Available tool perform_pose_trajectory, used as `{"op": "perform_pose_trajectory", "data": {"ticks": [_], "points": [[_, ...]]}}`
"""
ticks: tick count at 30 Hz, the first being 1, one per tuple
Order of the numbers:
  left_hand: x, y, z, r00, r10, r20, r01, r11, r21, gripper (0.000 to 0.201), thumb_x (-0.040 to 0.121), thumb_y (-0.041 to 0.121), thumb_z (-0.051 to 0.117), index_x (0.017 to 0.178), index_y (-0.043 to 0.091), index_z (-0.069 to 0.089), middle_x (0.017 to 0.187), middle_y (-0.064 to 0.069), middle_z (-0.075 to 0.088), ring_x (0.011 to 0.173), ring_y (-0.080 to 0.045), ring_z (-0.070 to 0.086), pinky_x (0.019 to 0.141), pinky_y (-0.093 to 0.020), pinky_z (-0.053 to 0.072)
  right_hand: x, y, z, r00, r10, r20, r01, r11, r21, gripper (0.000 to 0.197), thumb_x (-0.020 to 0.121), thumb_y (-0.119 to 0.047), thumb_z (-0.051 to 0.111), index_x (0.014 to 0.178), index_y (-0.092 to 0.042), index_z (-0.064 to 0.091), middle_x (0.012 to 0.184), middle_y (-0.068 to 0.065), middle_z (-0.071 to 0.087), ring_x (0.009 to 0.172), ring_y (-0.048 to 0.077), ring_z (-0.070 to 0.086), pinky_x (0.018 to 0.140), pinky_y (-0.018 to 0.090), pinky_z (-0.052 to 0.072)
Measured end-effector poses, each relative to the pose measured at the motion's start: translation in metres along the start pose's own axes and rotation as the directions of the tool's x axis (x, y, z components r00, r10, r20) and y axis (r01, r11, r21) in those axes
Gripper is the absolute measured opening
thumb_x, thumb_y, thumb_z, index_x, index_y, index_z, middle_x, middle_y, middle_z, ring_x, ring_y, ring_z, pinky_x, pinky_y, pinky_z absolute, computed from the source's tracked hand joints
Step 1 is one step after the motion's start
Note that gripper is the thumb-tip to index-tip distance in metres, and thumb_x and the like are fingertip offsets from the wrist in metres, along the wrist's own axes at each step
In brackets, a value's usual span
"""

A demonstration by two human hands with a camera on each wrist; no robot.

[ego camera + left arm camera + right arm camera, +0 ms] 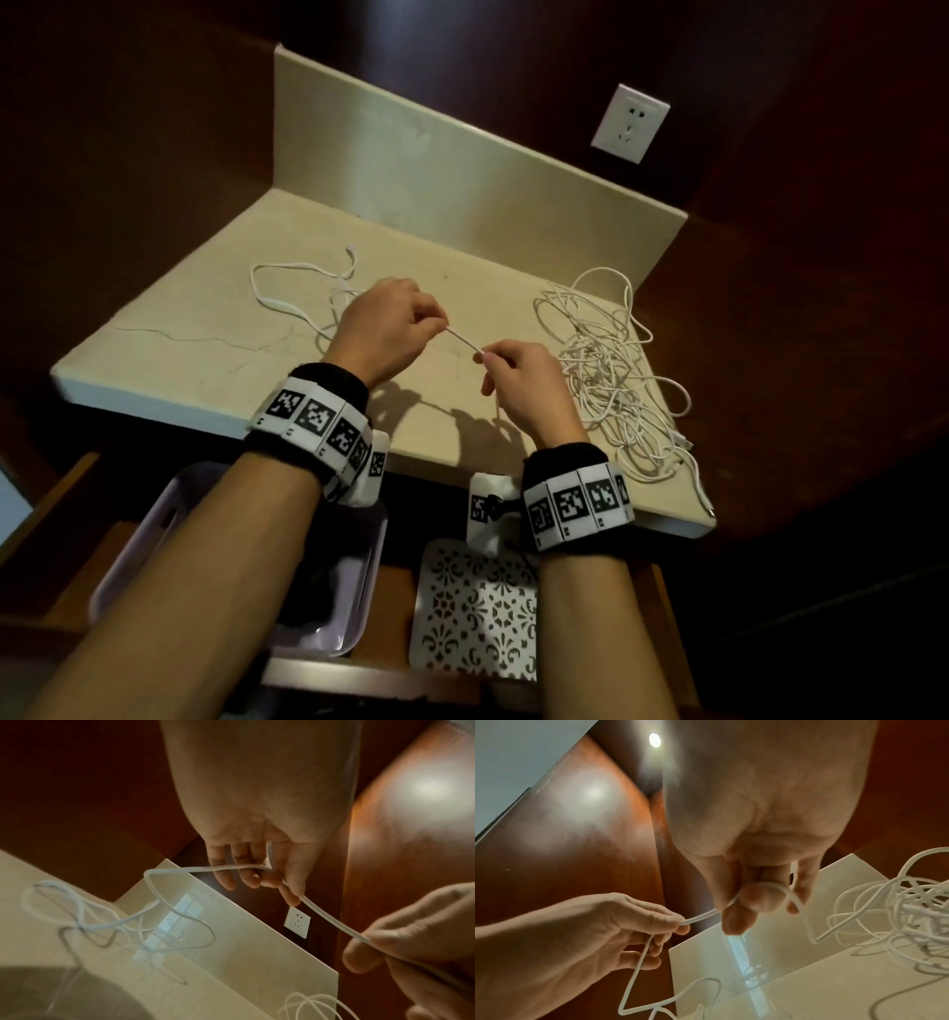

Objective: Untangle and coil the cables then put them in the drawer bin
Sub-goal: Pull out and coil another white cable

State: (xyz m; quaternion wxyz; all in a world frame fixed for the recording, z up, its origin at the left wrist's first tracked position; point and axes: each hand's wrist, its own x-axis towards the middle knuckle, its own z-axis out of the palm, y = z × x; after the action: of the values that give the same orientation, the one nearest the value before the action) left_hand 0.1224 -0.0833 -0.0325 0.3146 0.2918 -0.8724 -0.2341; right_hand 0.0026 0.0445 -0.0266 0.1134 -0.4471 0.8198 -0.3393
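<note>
cables: the big white tangle point(616, 370) sits on the right side of the countertop point(169, 334), well apart from the one you're working, so leave it be for now. One cable at a time is way easier.
drawer bin: the lavender bin point(354, 591) is in the open drawer right below the counter edge, next to a patterned white tray point(477, 606). Looks like nothing coiled is in there yet, though your arm hides part of it.
loose cable: this one point(287, 298) trails in slack loops on the left of the counter and runs up into both hands. I can't tell if those loops cross into a real knot, so check before pulling.
left hand: your left hand point(385, 329) pinches the cable between thumb and fingertips, the other fingers curled loosely around the slack.
right hand: your right hand point(518, 380) pinches it too, just beside the left.
taut bit: the short stretch point(464, 342) between the pinches is straight. Feed it gently through your fingers, then start even loops; don't yank.
</note>
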Motion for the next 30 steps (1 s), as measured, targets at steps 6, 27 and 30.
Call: {"op": "perform_pose_trajectory", "data": {"ticks": [6, 27, 30], "points": [[-0.005, -0.010, 0.003, 0.996, -0.092, -0.020, 0.093, 0.995, 0.032, 0.021, 0.094, 0.031, 0.056, 0.098, 0.022, 0.074, 0.086, 0.007, 0.048, 0.106, -0.021, 0.051, 0.085, -0.037, 0.040, -0.005, 0.005, 0.003, 0.992, 0.051, 0.113, -0.050, 0.999, -0.018, 0.025, 0.094, -0.018, 0.046, 0.092, -0.024, 0.070, 0.074, -0.005, 0.068, 0.080, 0.017, 0.065, 0.069, 0.029, 0.047], [-0.003, -0.011, -0.016, 0.977, -0.174, -0.121, 0.174, 0.985, -0.018, 0.024, 0.093, 0.036, 0.058, 0.106, 0.027, 0.075, 0.110, 0.000, 0.073, 0.107, -0.023, 0.063, 0.091, -0.035, 0.049, 0.004, 0.025, -0.001, 0.998, -0.042, -0.040, 0.043, 0.999, 0.015, 0.036, 0.101, -0.032, 0.044, 0.082, -0.017, 0.071, 0.058, -0.003, 0.058, 0.054, 0.010, 0.050, 0.063, 0.029, 0.040], [-0.004, 0.001, -0.007, 0.991, -0.119, -0.063, 0.124, 0.989, 0.079, 0.028, 0.095, 0.028, 0.052, 0.116, 0.027, 0.070, 0.115, -0.003, 0.070, 0.113, -0.025, 0.056, 0.097, -0.037, 0.043, 0.009, 0.018, 0.000, 0.996, -0.078, -0.051, 0.075, 0.995, -0.062, 0.035, 0.100, -0.033, 0.047, 0.077, -0.019, 0.070, 0.055, -0.005, 0.051, 0.057, 0.013, 0.048, 0.063, 0.030, 0.035]]}}
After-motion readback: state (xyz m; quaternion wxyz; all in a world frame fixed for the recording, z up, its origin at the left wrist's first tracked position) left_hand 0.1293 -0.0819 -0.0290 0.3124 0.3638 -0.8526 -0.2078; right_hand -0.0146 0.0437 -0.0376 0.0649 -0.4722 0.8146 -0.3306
